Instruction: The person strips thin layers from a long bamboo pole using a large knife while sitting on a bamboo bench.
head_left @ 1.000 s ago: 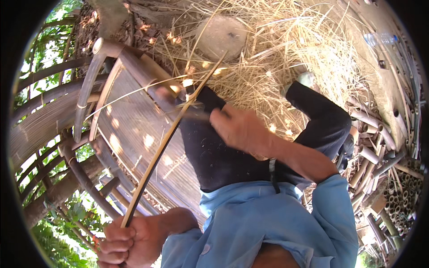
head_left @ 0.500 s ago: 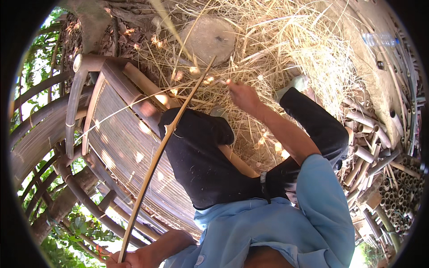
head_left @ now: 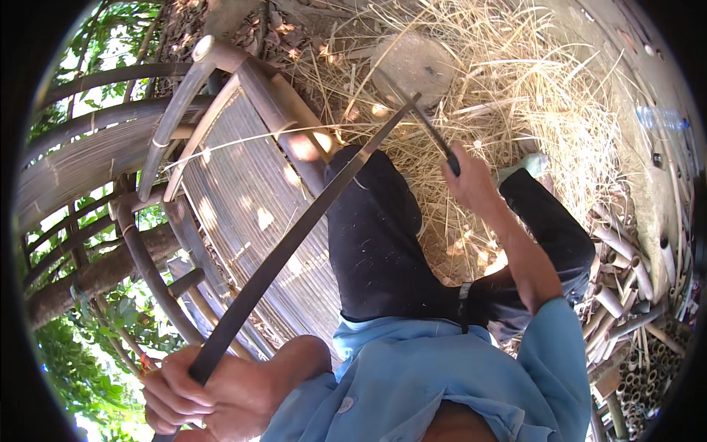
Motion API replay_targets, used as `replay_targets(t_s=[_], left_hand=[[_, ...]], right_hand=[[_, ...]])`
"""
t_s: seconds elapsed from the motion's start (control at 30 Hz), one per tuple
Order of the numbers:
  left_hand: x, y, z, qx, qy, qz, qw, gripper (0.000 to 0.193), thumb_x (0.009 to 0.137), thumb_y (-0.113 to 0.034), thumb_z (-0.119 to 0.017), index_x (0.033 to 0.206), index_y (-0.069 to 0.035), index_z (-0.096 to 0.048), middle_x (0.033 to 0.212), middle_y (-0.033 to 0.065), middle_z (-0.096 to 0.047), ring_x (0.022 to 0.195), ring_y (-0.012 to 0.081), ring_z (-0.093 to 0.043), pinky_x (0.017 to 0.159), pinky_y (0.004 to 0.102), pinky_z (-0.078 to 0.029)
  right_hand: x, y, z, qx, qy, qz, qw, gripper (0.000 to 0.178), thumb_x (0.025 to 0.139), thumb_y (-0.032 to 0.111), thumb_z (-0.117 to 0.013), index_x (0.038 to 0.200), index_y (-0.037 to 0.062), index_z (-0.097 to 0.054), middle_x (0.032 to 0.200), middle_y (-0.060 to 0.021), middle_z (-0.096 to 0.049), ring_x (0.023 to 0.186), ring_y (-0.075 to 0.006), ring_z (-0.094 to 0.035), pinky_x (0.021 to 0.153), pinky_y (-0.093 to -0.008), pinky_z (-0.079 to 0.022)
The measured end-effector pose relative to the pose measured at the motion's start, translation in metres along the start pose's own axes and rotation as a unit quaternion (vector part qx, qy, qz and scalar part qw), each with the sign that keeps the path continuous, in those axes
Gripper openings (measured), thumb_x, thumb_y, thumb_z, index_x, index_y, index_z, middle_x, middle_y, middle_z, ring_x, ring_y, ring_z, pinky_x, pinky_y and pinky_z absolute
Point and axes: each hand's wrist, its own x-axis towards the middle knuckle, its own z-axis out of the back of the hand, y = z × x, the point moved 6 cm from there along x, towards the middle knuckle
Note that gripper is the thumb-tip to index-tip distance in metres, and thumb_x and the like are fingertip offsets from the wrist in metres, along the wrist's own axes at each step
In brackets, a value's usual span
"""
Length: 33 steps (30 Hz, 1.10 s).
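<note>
My left hand (head_left: 224, 387) is closed around the near end of a long bamboo strip (head_left: 283, 254), its dark side facing up. The strip slants away to the upper right, passing over my left knee. Its far tip lies against a knife (head_left: 428, 127), at least as seen from here; whether they touch I cannot tell. My right hand (head_left: 471, 180) grips the knife's black handle, with the thin blade angled to the upper left. A few pale splinters cling to the strip near my knee.
A slatted bamboo bench (head_left: 243, 184) stands at my left. Beyond my feet is a round wooden block (head_left: 423, 66) amid heaped shavings (head_left: 545, 96). Cut bamboo pieces (head_left: 626, 254) are piled at right, with a plastic bottle (head_left: 659, 118) farther off.
The strip has turned from its pale side to its dark side. My left hand has come farther into view, and my right hand has swung the knife so its blade crosses the strip's tip.
</note>
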Motion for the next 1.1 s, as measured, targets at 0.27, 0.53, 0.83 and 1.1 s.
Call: replay_targets(t_s=[0.27, 0.53, 0.83, 1.1], left_hand=[[-0.045, 0.002, 0.009, 0.036, 0.143, 0.001, 0.989, 0.048, 0.103, -0.057, -0.048, 0.086, -0.011, -0.050, 0.058, -0.0036, -0.035, 0.046, 0.0089, -0.024, 0.048, 0.0270, -0.022], [-0.039, -0.008, 0.010, 0.012, 0.155, 0.000, 0.988, 0.047, 0.101, -0.058, -0.050, 0.086, -0.013, -0.046, 0.058, -0.0037, -0.032, 0.046, 0.0086, -0.022, 0.049, 0.0271, -0.021], [-0.038, -0.015, 0.006, -0.014, 0.147, -0.003, 0.989, 0.050, 0.099, -0.060, -0.051, 0.088, -0.011, -0.048, 0.058, -0.0047, -0.030, 0.045, 0.0083, -0.022, 0.048, 0.0283, -0.020], [-0.043, -0.012, 0.014, 0.056, 0.168, 0.000, 0.984, 0.050, 0.100, -0.061, -0.048, 0.092, -0.011, -0.047, 0.058, -0.0046, -0.031, 0.046, 0.0091, -0.024, 0.051, 0.0279, -0.024]], right_hand=[[-0.131, 0.153, 0.015, -0.016, -0.136, 0.279, 0.951, 0.021, 0.095, 0.023, -0.067, 0.099, 0.0071, -0.054, 0.075, -0.0146, -0.059, 0.062, -0.0324, -0.064, 0.051, -0.0416, -0.053], [-0.143, 0.154, -0.006, -0.046, -0.109, 0.250, 0.961, 0.020, 0.091, 0.015, -0.072, 0.102, 0.0028, -0.059, 0.088, -0.0153, -0.065, 0.072, -0.0341, -0.067, 0.058, -0.0418, -0.055], [-0.151, 0.171, -0.004, -0.077, -0.085, 0.246, 0.963, 0.020, 0.092, 0.015, -0.072, 0.103, 0.0033, -0.059, 0.087, -0.0167, -0.064, 0.068, -0.0352, -0.066, 0.055, -0.0426, -0.053], [-0.194, 0.210, 0.023, -0.058, -0.123, 0.360, 0.923, 0.029, 0.086, 0.014, -0.076, 0.108, 0.0005, -0.062, 0.086, -0.0100, -0.063, 0.064, -0.0258, -0.063, 0.053, -0.0377, -0.051]])
